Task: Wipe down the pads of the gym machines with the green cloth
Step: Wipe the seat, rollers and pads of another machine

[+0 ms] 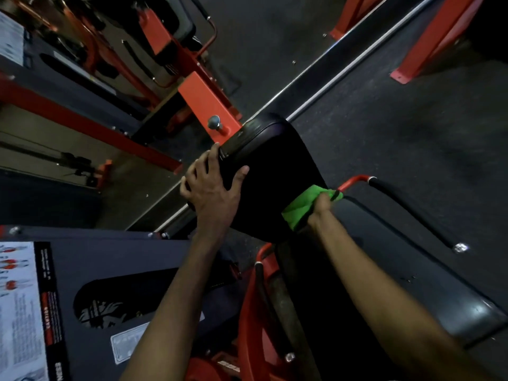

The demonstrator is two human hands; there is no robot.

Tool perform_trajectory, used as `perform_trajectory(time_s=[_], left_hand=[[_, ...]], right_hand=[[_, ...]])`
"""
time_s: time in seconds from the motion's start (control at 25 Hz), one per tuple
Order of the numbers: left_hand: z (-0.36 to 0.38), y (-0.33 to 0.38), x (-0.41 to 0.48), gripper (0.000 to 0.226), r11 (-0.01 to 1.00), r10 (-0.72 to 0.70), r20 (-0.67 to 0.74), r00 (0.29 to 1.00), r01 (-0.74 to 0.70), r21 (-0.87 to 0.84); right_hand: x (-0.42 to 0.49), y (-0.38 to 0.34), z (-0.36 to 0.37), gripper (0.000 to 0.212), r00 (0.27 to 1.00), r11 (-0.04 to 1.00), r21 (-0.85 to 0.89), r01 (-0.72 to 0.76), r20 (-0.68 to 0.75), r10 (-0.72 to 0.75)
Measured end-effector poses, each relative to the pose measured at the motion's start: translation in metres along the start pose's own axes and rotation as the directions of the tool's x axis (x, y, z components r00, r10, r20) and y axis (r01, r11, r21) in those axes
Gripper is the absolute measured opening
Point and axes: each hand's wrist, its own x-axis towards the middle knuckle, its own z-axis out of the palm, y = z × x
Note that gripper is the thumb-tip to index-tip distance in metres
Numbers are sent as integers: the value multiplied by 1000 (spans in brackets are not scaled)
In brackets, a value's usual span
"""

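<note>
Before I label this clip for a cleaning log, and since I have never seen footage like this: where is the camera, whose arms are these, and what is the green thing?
There is only one picture. It comes from a wide-angle camera worn on a person's head and looking down, so the two bare arms are that person's own and the gym looks tilted. The left hand grips the edge of a black pad, with the thumb on its face. The right hand holds a bunched green cloth against the pad's other side and looks blurred. The pad is fixed to a red frame. Beside it runs a handle with a black grip, and a printed exercise chart shows at the lower left.
</note>
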Motion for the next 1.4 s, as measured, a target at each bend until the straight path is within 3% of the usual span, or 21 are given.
perform_trajectory(time_s=[0.08,0.16,0.2,0.24,0.32,0.4,0.44,0.52,0.6,0.64,0.68,0.76,0.88,0.92,0.96,1.0,1.04,1.12,1.2,1.4], left_hand=[[-1,-1,-1,72,1000,19,12,1000,-18,-17],[-4,-5,3,70,998,59,27,998,-59,-13],[-8,-11,6,69,993,120,37,992,-121,3],[-13,-21,12,69,977,211,57,976,-212,21],[-23,-42,27,69,916,397,115,911,-401,17],[-24,-55,40,70,877,481,139,866,-478,-57],[-22,-58,42,69,871,491,121,862,-483,-92],[-14,-58,40,66,872,483,62,873,-474,-120],[-9,-59,40,64,876,472,38,881,-464,-130],[-8,-60,41,65,877,471,30,882,-464,-126],[-7,-61,41,65,877,470,20,882,-465,-120],[-4,-62,41,66,876,471,-11,882,-469,-112],[0,-60,37,66,879,464,-90,881,-471,-80],[0,-59,37,65,881,456,-121,882,-466,-76],[1,-59,36,63,884,447,-155,881,-461,-73],[3,-58,33,61,888,437,-193,879,-456,-67],[5,-58,31,60,891,428,-235,873,-451,-50],[9,-57,29,58,898,415,-307,856,-439,-9],[12,-57,29,58,903,409,-334,849,-428,17],[12,-55,29,59,908,414,-338,845,-411,83]], right_hand=[[-109,-16,16,54,972,968,-96,231,56,-226],[-176,-17,31,56,858,825,-235,513,122,-499],[-203,-15,38,59,803,758,-266,596,184,-567],[-228,-14,43,61,754,701,-278,657,225,-617],[-250,-13,49,62,576,496,-308,812,279,-768],[-249,-10,51,61,418,319,-340,885,275,-866],[-242,-9,50,61,384,278,-368,888,258,-887],[-218,-3,42,58,475,369,-421,828,180,-861],[-197,-6,30,57,707,610,-444,656,78,-703],[-193,-9,28,59,782,681,-455,574,59,-620],[-197,-11,29,60,811,701,-466,540,66,-581],[-216,-8,42,64,766,643,-467,607,128,-630],[-231,22,45,66,539,406,-412,816,286,-792],[-225,28,40,65,510,385,-403,830,271,-816],[-212,28,34,64,564,454,-404,794,209,-799],[-195,24,28,62,665,572,-405,713,133,-735],[-173,20,20,60,772,689,-411,597,61,-632],[-128,13,7,57,909,846,-390,363,-52,-414],[-90,13,-1,56,956,928,-313,200,-144,-254],[-40,16,-15,42,985,988,-112,105,-126,-119]])
